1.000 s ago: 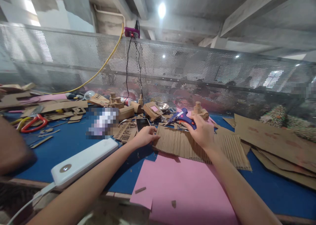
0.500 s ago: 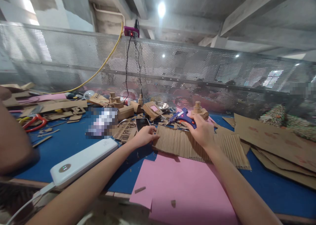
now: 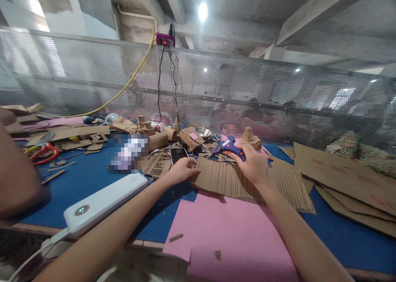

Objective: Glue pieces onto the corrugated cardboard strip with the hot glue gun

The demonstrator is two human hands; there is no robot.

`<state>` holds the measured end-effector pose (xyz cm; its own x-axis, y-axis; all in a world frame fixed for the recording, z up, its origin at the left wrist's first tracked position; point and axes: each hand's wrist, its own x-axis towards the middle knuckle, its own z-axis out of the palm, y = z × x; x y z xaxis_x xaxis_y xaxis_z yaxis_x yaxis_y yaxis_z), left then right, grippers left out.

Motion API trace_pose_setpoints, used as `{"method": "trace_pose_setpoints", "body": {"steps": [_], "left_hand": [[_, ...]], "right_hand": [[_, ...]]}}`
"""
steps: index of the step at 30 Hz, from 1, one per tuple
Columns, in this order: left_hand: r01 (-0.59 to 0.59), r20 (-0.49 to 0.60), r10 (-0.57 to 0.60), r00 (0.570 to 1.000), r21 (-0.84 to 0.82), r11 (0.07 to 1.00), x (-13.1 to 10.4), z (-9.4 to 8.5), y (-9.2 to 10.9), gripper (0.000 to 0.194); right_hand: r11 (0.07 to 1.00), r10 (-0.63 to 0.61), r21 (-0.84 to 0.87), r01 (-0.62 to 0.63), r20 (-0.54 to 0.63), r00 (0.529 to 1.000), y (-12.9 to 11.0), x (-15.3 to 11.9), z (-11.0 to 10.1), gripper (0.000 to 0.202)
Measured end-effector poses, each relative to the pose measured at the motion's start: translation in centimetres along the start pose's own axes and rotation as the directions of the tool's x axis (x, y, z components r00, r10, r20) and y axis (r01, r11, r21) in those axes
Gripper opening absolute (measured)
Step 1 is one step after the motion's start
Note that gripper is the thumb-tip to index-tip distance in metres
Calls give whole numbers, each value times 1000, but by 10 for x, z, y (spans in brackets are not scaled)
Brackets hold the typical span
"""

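Note:
A blue glue gun (image 3: 230, 147) is gripped in my right hand (image 3: 254, 165), its nozzle pointing left over the far edge of a corrugated cardboard strip (image 3: 221, 176). My left hand (image 3: 182, 170) is closed on the strip's left end, thumb and fingers at its edge. The ridged strip lies slanting across the table, its right part passing beneath my right wrist. Pink paper (image 3: 229, 232) lies nearer to me, partly under the strip, with two small cardboard scraps on it. A dark-screened phone (image 3: 178, 154) rests just beyond my left hand.
A white power bank (image 3: 105, 201) with a cable lies left of my left forearm. Red-handled scissors (image 3: 46, 153) and another person's arm (image 3: 18, 174) are at the far left. Cardboard sheets (image 3: 346, 178) are stacked at right. Small cardboard models (image 3: 157, 141) stand along the mesh barrier (image 3: 216, 84).

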<state>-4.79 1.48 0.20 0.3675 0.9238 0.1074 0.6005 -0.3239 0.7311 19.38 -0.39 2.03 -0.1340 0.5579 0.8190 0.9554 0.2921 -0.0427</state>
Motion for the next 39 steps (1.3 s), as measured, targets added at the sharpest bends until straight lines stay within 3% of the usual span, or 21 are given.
{"method": "trace_pose_setpoints", "body": {"steps": [39], "left_hand": [[15, -1, -15, 1000, 4, 1000, 0, 1, 1, 29]], "right_hand": [[1000, 3, 19, -3, 35, 999, -1, 1, -2, 26]]}}
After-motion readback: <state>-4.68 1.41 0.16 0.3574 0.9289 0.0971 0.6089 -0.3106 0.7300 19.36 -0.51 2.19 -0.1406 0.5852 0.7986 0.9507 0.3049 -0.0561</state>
